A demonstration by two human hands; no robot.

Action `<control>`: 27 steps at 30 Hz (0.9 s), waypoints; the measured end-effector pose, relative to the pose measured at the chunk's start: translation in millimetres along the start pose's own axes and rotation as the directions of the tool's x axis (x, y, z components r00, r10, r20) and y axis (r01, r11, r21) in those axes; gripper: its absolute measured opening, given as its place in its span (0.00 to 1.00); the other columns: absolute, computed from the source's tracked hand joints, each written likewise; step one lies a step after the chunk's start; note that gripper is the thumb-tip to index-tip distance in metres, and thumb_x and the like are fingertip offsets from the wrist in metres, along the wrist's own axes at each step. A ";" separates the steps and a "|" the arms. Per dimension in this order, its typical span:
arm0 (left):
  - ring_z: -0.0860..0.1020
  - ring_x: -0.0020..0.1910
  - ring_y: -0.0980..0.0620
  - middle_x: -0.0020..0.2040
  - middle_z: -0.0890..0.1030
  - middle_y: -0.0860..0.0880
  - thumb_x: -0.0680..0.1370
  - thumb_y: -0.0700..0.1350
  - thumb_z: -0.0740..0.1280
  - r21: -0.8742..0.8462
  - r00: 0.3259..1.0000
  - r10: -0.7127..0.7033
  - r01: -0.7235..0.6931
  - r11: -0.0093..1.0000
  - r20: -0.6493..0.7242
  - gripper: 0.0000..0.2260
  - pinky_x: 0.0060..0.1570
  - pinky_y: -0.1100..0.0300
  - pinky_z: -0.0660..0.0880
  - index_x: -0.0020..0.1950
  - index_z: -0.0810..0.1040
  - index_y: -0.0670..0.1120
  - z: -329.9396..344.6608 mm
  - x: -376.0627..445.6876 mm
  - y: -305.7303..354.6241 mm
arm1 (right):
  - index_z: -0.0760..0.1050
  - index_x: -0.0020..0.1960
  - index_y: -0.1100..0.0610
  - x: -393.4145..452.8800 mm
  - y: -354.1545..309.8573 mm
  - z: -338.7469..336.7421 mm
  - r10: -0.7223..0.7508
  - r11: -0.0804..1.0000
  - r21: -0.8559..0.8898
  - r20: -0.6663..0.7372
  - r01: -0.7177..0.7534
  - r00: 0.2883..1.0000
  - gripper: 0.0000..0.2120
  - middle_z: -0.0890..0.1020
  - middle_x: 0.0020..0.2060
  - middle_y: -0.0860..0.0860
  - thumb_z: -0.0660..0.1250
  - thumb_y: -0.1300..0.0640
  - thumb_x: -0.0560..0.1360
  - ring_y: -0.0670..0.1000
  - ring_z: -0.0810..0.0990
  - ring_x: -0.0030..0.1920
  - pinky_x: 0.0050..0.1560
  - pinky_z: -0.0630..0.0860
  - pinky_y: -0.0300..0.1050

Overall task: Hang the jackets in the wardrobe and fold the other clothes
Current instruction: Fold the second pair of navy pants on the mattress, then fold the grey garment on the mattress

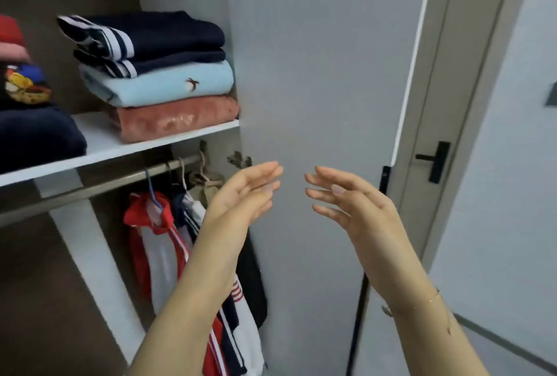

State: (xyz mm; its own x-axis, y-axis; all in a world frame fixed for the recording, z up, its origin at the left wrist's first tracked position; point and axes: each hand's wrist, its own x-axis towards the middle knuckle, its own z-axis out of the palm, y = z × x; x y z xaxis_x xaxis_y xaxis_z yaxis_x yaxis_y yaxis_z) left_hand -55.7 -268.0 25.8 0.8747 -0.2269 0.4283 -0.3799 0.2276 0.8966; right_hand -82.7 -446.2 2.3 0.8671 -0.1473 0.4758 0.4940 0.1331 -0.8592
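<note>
Both hands raised empty, left hand point(245, 192) and right hand point(351, 198) fingers relaxed apart | jackets point(164, 243) hung on rail point(99, 184) | folded clothes point(156, 74) stacked on shelf point(126, 146) | task judged nearly done

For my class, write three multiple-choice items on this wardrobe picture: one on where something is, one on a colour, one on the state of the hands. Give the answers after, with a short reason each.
1. Where do the jackets hang?
A. On the rail under the shelf
B. On the door handle
C. On top of the shelf

2. What colour is the bottom garment in the right-hand folded stack?
A. Green
B. Salmon pink
C. White

3. What are the two hands doing?
A. Gripping a hanger
B. Folding a shirt
C. Raised, open, holding nothing

Answers:
1 A: the red and white jacket hangs from the rail below the shelf.
2 B: the pink garment lies under the light blue one.
3 C: the left hand and right hand show relaxed fingers before the wardrobe door.
</note>
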 end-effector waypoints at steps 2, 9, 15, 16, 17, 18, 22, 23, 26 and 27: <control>0.79 0.60 0.57 0.58 0.83 0.54 0.80 0.35 0.61 -0.044 0.993 -0.070 0.074 0.996 0.093 0.14 0.63 0.56 0.73 0.59 0.80 0.49 24.1 -22.7 -14.5 | 0.82 0.58 0.51 -44.5 -4.2 -19.9 0.051 0.997 -0.044 -0.095 -0.055 0.994 0.15 0.84 0.57 0.52 0.60 0.61 0.79 0.52 0.82 0.59 0.59 0.79 0.46; 0.80 0.59 0.56 0.57 0.84 0.54 0.81 0.36 0.61 -0.114 0.881 -0.212 0.283 0.952 0.422 0.13 0.59 0.57 0.74 0.61 0.79 0.49 162.8 -96.2 -51.5 | 0.82 0.58 0.51 -197.3 -47.1 -128.0 0.094 0.976 -0.129 -0.484 -0.177 0.870 0.15 0.84 0.58 0.52 0.62 0.55 0.75 0.53 0.82 0.59 0.55 0.79 0.44; 0.81 0.58 0.56 0.55 0.84 0.54 0.80 0.37 0.63 -0.082 0.694 -0.270 0.429 0.900 0.667 0.12 0.56 0.58 0.74 0.57 0.81 0.49 331.9 -168.2 -80.4 | 0.82 0.57 0.53 -321.4 -93.6 -253.5 0.038 0.972 -0.125 -0.749 -0.198 0.661 0.14 0.84 0.56 0.54 0.61 0.62 0.79 0.53 0.82 0.57 0.51 0.79 0.40; 0.81 0.57 0.55 0.55 0.85 0.54 0.80 0.36 0.62 -0.069 0.658 -0.286 0.458 0.886 0.697 0.12 0.57 0.57 0.75 0.57 0.80 0.49 364.6 -183.3 -86.5 | 0.83 0.57 0.54 -341.8 -101.3 -278.5 0.036 0.975 -0.108 -0.788 -0.195 0.615 0.14 0.84 0.55 0.55 0.60 0.63 0.79 0.53 0.83 0.56 0.51 0.80 0.40; 0.82 0.56 0.54 0.54 0.85 0.53 0.80 0.36 0.62 -0.054 0.621 -0.304 0.490 0.870 0.722 0.12 0.57 0.57 0.75 0.57 0.80 0.49 396.6 -199.4 -92.4 | 0.83 0.56 0.55 -361.8 -109.5 -303.6 0.035 0.978 -0.088 -0.823 -0.187 0.568 0.15 0.84 0.55 0.56 0.59 0.64 0.79 0.53 0.83 0.55 0.51 0.80 0.40; 0.82 0.56 0.54 0.54 0.85 0.53 0.80 0.35 0.62 -0.046 0.586 -0.317 0.520 0.853 0.746 0.12 0.57 0.56 0.75 0.57 0.80 0.48 428.2 -215.2 -99.1 | 0.83 0.56 0.56 -380.1 -118.0 -329.2 0.028 0.980 -0.081 -0.848 -0.182 0.529 0.15 0.85 0.54 0.56 0.59 0.65 0.80 0.53 0.83 0.54 0.51 0.80 0.40; 0.82 0.57 0.52 0.56 0.84 0.51 0.79 0.34 0.63 0.036 0.455 -0.401 0.625 0.780 0.795 0.12 0.53 0.60 0.76 0.58 0.80 0.46 533.7 -267.9 -128.9 | 0.82 0.57 0.54 -442.0 -141.6 -415.9 0.047 0.957 -0.084 -0.899 -0.277 0.435 0.15 0.85 0.54 0.54 0.58 0.64 0.80 0.52 0.83 0.54 0.54 0.80 0.41; 0.82 0.56 0.52 0.56 0.84 0.50 0.79 0.34 0.63 0.050 0.436 -0.419 0.644 0.764 0.796 0.12 0.52 0.61 0.77 0.58 0.80 0.45 556.8 -276.4 -137.9 | 0.82 0.57 0.54 -453.9 -144.8 -436.5 0.057 0.950 -0.079 -0.907 -0.301 0.417 0.15 0.85 0.54 0.54 0.59 0.64 0.80 0.53 0.83 0.55 0.55 0.80 0.42; 0.82 0.55 0.53 0.55 0.85 0.50 0.79 0.33 0.62 0.122 0.366 -0.484 0.685 0.719 0.795 0.12 0.50 0.62 0.78 0.57 0.80 0.46 615.0 -290.5 -169.0 | 0.81 0.58 0.55 -482.9 -143.0 -493.2 0.111 0.932 -0.011 -0.942 -0.363 0.315 0.13 0.85 0.53 0.52 0.60 0.63 0.81 0.53 0.83 0.55 0.56 0.79 0.45; 0.82 0.54 0.53 0.54 0.85 0.50 0.79 0.33 0.62 0.152 0.341 -0.504 0.691 0.707 0.794 0.12 0.51 0.61 0.77 0.57 0.80 0.46 633.7 -292.4 -181.4 | 0.81 0.58 0.55 -489.9 -140.0 -512.3 0.129 0.930 0.018 -0.951 -0.368 0.279 0.12 0.85 0.53 0.52 0.61 0.63 0.81 0.54 0.83 0.55 0.56 0.78 0.46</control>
State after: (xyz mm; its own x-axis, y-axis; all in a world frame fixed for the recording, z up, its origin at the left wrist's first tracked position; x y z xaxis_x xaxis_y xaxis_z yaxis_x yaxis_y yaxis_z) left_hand -433.2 -843.0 -190.4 0.2508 -0.9436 -0.2161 0.2901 -0.1397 0.9467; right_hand -609.1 -894.8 -206.9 0.2460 -0.9564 -0.1574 0.1411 0.1960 -0.9704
